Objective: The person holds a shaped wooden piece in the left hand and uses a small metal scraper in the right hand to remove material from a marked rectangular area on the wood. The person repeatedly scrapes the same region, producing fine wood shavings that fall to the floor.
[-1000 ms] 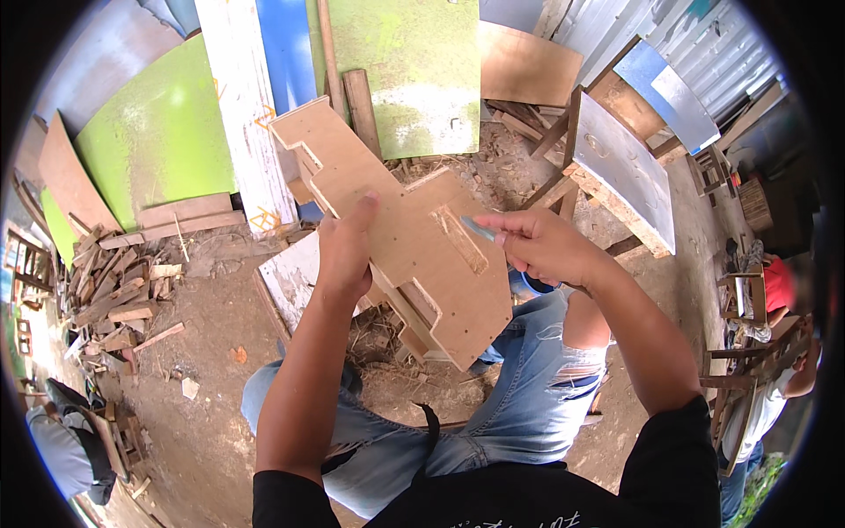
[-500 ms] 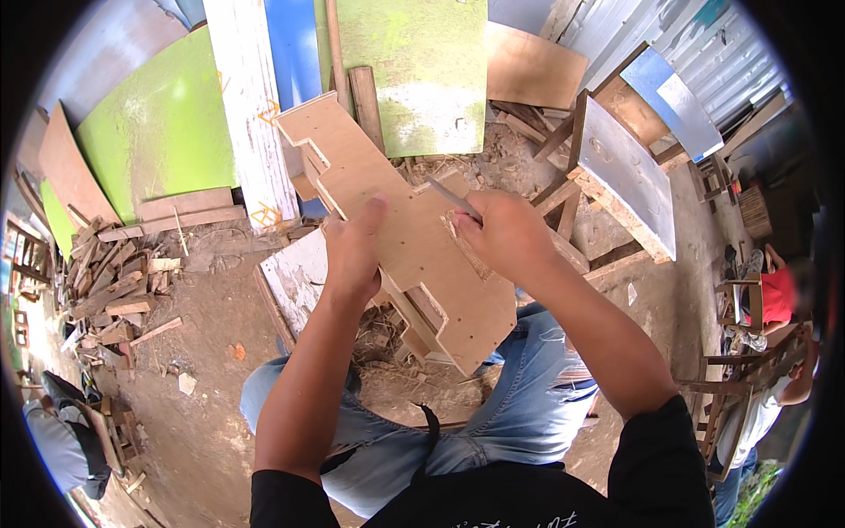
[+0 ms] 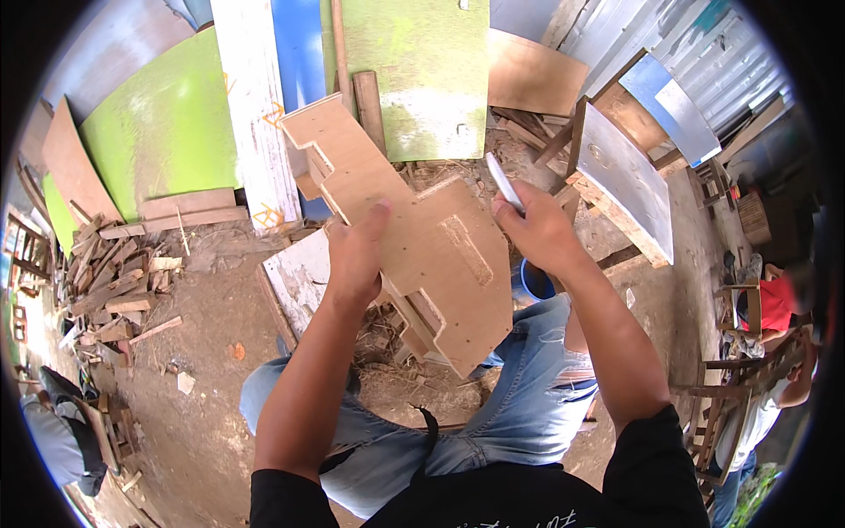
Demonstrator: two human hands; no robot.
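While the left hand (image 3: 356,257) grips the edge of the stepped plywood piece (image 3: 407,238), thumb on top and fingers hidden, the right hand (image 3: 539,227) is closed around a narrow pale tool (image 3: 503,183), its tip off the wood. The piece is held tilted before the knees. The step seems to be hand-working its rough-edged slot (image 3: 466,251); another pass would call for a steady left grip. The face looks smooth and tan, dotted with dark fastener marks, its notched edges paler.
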